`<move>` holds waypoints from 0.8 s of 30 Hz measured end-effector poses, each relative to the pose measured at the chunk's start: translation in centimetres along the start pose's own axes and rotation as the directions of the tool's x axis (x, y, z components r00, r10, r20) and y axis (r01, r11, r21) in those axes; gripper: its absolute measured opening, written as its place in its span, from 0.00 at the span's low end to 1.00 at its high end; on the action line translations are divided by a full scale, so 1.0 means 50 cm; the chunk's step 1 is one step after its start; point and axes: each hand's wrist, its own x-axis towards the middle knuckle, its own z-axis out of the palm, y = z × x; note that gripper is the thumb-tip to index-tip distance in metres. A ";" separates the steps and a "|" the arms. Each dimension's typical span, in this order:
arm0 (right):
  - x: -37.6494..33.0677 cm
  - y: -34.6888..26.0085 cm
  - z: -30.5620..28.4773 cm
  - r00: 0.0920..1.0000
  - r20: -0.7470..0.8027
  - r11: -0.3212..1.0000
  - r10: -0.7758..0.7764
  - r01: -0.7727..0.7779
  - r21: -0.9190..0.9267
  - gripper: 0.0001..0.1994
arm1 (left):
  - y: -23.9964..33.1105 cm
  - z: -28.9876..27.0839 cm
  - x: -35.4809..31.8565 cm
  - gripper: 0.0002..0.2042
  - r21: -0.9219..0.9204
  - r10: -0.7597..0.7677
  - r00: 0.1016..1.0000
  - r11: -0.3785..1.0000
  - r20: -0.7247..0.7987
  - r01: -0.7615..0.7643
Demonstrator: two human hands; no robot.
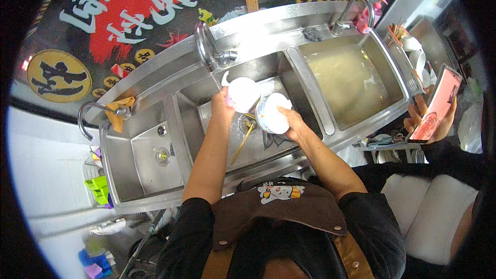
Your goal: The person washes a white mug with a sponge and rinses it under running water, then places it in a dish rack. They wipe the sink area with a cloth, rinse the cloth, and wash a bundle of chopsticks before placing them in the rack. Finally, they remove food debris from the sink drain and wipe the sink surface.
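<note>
Over the middle sink basin [194, 119], my left hand [222, 106] is closed on the edge of a white bowl [245, 95]. A curved white piece, like a spoon handle [225, 78], sticks up beside that bowl; a bit of pink shows at my fingers, too small to name. Water seems to run from the tap [202, 46] near this hand. My right hand [293, 123] grips a second white bowl, patterned [272, 114], tilted on its side, thumb on its base. Below the bowls, yellowish chopsticks [243, 143] lie across the basin by the drain, next to a dark cloth [281, 140].
Cloudy water fills the right basin [343, 80]. The left basin [150, 150] has a drain strainer [162, 156]. At the right, another person's hand [443, 124] holds a phone [437, 104]. A pink soap bottle [368, 15] and a dark scrubber [312, 34] stand along the back ledge.
</note>
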 end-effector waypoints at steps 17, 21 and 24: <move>0.058 -0.003 0.130 0.910 0.384 0.988 0.156 -0.136 -0.079 0.26 | 0.086 -0.010 -0.030 0.17 0.808 -0.129 0.991 0.587 0.027 0.054; 0.085 0.023 0.159 0.969 0.247 0.999 -0.016 0.025 -0.033 0.28 | 0.084 0.006 -0.043 0.17 0.885 -0.063 0.995 0.465 0.078 -0.040; 0.044 -0.006 0.206 0.994 0.095 0.992 -0.050 0.061 -0.112 0.28 | 0.078 -0.022 -0.058 0.21 0.795 -0.098 0.992 0.607 0.085 -0.008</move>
